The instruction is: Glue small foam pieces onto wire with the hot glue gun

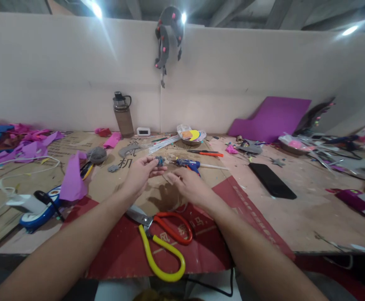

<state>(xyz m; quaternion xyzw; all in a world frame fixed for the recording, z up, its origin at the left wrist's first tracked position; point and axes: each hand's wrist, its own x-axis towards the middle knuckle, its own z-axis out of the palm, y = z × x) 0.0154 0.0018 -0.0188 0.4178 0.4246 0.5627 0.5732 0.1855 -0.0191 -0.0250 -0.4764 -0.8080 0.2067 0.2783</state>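
Pinching bluish piece with left fingers, right fingers unclear, tan cardboard printed "机"

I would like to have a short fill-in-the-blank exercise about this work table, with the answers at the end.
1. The person's ____ hand pinches a small bluish-grey piece.
2. The scissors have a red handle and a ____ one.
3. The large sheet against the wall is ____.
4. The black phone lies to the ____ of the scissors.

Answers: left; yellow; purple; right.
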